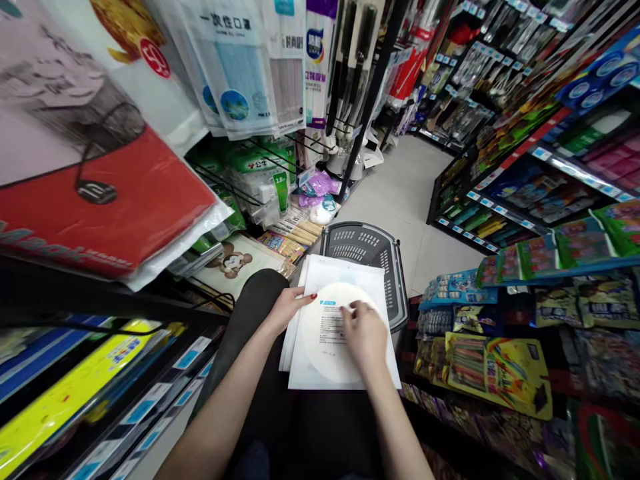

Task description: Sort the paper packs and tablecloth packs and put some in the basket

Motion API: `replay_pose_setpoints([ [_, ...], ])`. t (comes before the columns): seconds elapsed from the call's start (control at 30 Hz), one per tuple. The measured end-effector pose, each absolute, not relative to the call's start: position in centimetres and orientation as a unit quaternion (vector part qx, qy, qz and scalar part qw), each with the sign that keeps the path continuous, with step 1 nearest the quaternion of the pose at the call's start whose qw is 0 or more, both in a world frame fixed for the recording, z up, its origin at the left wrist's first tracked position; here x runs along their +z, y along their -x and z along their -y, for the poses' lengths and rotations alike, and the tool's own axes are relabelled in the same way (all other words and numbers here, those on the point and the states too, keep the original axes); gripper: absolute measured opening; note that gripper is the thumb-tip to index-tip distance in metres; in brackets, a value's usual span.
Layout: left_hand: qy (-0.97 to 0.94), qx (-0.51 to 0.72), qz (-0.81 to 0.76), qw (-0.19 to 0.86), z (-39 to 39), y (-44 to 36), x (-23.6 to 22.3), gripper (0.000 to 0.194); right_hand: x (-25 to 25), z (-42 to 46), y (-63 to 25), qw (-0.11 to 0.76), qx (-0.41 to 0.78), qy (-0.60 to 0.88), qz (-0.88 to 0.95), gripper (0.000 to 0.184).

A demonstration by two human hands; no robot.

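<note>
Stack of white packets (325,363) lies between the hands; left hand (289,310) grips its left edge, thumb on top; right hand (366,333) is over its right side, fingers curled, hold cannot be told; grey basket (370,233) stands just beyond, partly hidden.

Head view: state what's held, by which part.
Left hand holds the stack of white packets by its left edge, thumb on top; right hand: cannot tell.
</note>
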State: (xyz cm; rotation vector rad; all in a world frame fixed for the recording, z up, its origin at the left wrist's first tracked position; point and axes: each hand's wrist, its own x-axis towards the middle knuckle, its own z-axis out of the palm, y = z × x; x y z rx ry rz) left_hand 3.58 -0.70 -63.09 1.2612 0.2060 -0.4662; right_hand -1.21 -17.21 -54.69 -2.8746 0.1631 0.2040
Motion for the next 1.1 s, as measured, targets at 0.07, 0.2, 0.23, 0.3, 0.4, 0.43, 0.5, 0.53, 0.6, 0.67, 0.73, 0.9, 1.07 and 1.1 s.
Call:
replay_pose_setpoints([
  [0.07, -0.579, -0.220, -0.100, 0.779, 0.7, -3.6, -63.2, 0.042, -55.5, 21.2, 0.6, 0.127, 0.045, 0.982, -0.134, 0.035],
  [0.2, -0.571, -0.223, -0.106, 0.783, 0.8, -3.7, -63.3, 0.042, -57.9, 27.2, 0.2, 0.224, 0.116, 0.949, -0.188, 0.046],
  [0.23, -0.570, -0.224, -0.107, 0.783, 0.8, -3.7, -63.4, 0.042, -58.5, 28.0, 0.3, 0.270, 0.132, 0.935, -0.189, 0.046],
  [0.3, -0.567, -0.226, -0.107, 0.785, 0.8, -3.7, -63.4, 0.042, -59.7, 28.8, 0.5, 0.360, 0.131, 0.904, -0.191, 0.043],
  [0.4, -0.563, -0.230, -0.110, 0.787, 0.7, -3.7, -63.5, 0.043, -60.9, 28.8, 0.9, 0.449, 0.097, 0.865, -0.201, 0.036],
  [0.43, -0.562, -0.230, -0.112, 0.787, 0.7, -3.7, -63.5, 0.044, -61.0, 28.7, 1.0, 0.475, 0.100, 0.852, -0.196, 0.034],
  [0.5, -0.559, -0.231, -0.116, 0.787, 0.8, -3.7, -63.6, 0.044, -60.8, 28.5, 1.3, 0.540, 0.128, 0.812, -0.180, 0.033],
  [0.53, -0.557, -0.231, -0.118, 0.789, 0.8, -3.7, -63.6, 0.044, -60.6, 28.4, 1.4, 0.573, 0.146, 0.788, -0.171, 0.034],
  [0.6, -0.549, -0.231, -0.119, 0.794, 0.8, -3.7, -63.5, 0.043, -60.2, 28.3, 1.5, 0.626, 0.158, 0.747, -0.159, 0.038],
  [0.67, -0.540, -0.235, -0.118, 0.799, 0.9, -3.6, -63.4, 0.040, -59.9, 28.3, 1.6, 0.644, 0.130, 0.739, -0.153, 0.037],
  [0.73, -0.537, -0.247, -0.115, 0.798, 0.8, -3.6, -63.3, 0.037, -60.0, 28.2, 1.6, 0.636, 0.076, 0.754, -0.147, 0.033],
  [0.9, -0.554, -0.264, -0.123, 0.780, 0.7, -3.4, -63.2, 0.032, -61.1, 27.9, 1.5, 0.619, 0.002, 0.772, -0.147, 0.027],
  [1.07, -0.561, -0.260, -0.140, 0.773, 0.7, -3.5, -63.1, 0.034, -61.5, 27.8, 1.6, 0.623, 0.014, 0.767, -0.152, 0.027],
  [1.1, -0.561, -0.259, -0.142, 0.773, 0.7, -3.5, -63.1, 0.034, -61.5, 27.8, 1.7, 0.624, 0.015, 0.766, -0.152, 0.026],
])
